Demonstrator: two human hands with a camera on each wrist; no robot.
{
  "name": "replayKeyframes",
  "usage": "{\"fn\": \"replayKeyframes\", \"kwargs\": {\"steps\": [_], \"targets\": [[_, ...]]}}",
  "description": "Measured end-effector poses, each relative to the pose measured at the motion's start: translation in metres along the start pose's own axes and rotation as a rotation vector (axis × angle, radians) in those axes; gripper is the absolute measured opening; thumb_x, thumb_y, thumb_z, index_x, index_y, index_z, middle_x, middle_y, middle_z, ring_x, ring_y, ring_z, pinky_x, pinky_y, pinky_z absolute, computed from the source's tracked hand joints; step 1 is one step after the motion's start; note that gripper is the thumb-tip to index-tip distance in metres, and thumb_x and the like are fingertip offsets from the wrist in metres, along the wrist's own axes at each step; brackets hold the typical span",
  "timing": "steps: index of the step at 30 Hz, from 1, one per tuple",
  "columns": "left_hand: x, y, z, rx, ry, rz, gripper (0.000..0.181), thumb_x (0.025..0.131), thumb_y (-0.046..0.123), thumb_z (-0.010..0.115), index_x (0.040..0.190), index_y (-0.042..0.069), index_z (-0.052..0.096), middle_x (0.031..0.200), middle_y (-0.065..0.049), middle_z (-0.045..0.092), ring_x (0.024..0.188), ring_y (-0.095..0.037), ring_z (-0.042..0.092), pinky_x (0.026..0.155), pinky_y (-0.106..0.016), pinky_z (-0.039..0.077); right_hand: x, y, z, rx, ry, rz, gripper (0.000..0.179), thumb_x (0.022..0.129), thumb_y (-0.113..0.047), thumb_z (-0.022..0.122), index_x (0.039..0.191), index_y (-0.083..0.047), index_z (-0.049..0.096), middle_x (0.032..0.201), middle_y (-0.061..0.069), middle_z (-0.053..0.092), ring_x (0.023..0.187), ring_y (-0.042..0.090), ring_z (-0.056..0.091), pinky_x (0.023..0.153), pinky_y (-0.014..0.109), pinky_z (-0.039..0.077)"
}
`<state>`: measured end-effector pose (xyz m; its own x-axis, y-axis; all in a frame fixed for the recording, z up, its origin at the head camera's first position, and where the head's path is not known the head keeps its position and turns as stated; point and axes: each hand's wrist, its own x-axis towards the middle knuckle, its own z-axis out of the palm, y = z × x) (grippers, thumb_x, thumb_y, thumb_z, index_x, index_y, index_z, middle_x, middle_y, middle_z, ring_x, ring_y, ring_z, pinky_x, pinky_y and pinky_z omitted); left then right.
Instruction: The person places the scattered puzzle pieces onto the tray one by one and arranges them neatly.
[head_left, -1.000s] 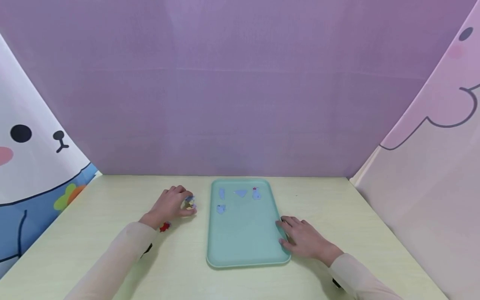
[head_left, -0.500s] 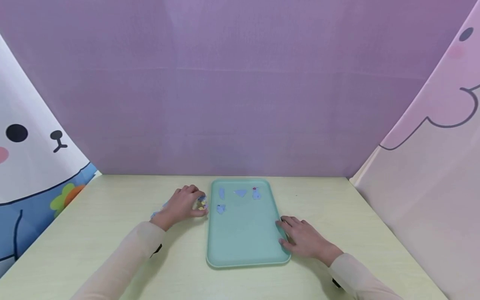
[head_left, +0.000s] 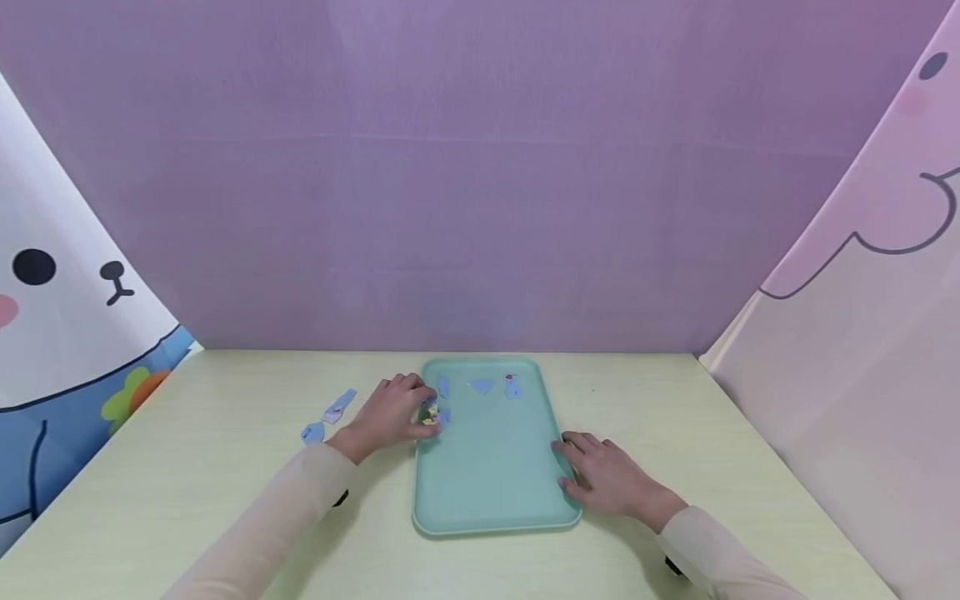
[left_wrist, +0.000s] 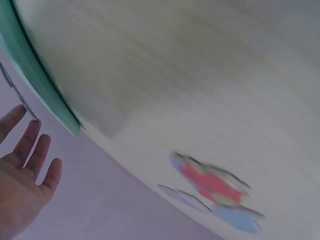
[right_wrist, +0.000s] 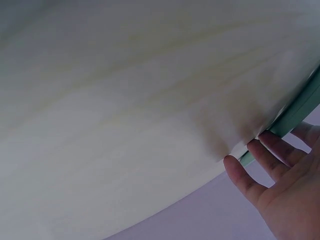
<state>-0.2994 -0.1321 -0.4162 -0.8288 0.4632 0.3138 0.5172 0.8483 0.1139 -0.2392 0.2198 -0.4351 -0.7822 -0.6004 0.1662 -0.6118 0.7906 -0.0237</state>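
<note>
My left hand [head_left: 392, 410] pinches a flat, irregular puzzle piece [head_left: 428, 411] with yellow and dark patches, over the left rim of the green tray [head_left: 491, 475]. In the left wrist view the piece shows as a thin edge at the fingertips of the left hand [left_wrist: 27, 175]. Just right of it, a light blue puzzle piece [head_left: 445, 417] lies in the tray, partly covered. My right hand [head_left: 611, 477] rests at the tray's right rim. Its fingers look fairly straight against that rim in the right wrist view [right_wrist: 292, 172].
Along the tray's far end lie a narrow blue piece [head_left: 444, 387], a triangular blue piece [head_left: 482, 386] and one with a red spot [head_left: 513, 388]. Left of the tray, more pieces lie on the table, among them a blue one [head_left: 312, 432] and a red-patterned one [left_wrist: 212, 185].
My left hand has moved right with the pinched puzzle piece, from the table to over the tray's left rim, uncovering pieces behind it. The right hand and tray have stayed put.
</note>
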Motion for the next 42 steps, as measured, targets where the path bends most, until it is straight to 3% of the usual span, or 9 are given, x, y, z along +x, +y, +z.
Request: {"fn": "replayKeyframes", "kwargs": {"steps": [12,19,28,42], "targets": [[0.013,0.025,0.012,-0.017,-0.039,0.042,0.054,0.073,0.052,0.068,0.111,0.015,0.063,0.109,-0.005,0.056,0.1,-0.023,0.051,0.083,-0.044,0.04,-0.001,0.001,0.001,-0.001,0.035,-0.02,0.048,0.087,-0.033,0.056,0.126,-0.006,0.051,0.126,0.016,0.052,0.115,0.032,0.05,0.08,0.052,0.046],[0.021,0.036,0.018,-0.027,-0.025,0.068,0.053,0.072,0.052,0.069,0.11,0.015,0.063,0.108,-0.004,0.056,0.099,-0.024,0.051,0.083,-0.045,0.041,-0.001,0.0,-0.002,0.009,0.006,-0.002,0.049,0.087,-0.035,0.054,0.128,-0.007,0.051,0.128,0.014,0.051,0.118,0.031,0.048,0.083,0.051,0.045],[0.031,0.043,0.027,-0.05,-0.047,0.06,0.052,0.074,0.053,0.067,0.11,0.016,0.062,0.11,-0.003,0.056,0.1,-0.023,0.05,0.083,-0.044,0.04,-0.001,0.001,-0.001,-0.004,-0.002,0.002,0.049,0.088,-0.035,0.054,0.128,-0.007,0.05,0.129,0.014,0.05,0.118,0.031,0.048,0.083,0.051,0.045],[0.039,0.047,0.029,-0.027,-0.087,0.04,0.053,0.075,0.051,0.067,0.113,0.015,0.062,0.115,-0.005,0.056,0.102,-0.026,0.05,0.086,-0.044,0.04,-0.001,0.003,0.002,-0.007,0.023,-0.018,0.049,0.087,-0.034,0.055,0.128,-0.007,0.05,0.127,0.014,0.051,0.117,0.03,0.049,0.082,0.05,0.046]]}}
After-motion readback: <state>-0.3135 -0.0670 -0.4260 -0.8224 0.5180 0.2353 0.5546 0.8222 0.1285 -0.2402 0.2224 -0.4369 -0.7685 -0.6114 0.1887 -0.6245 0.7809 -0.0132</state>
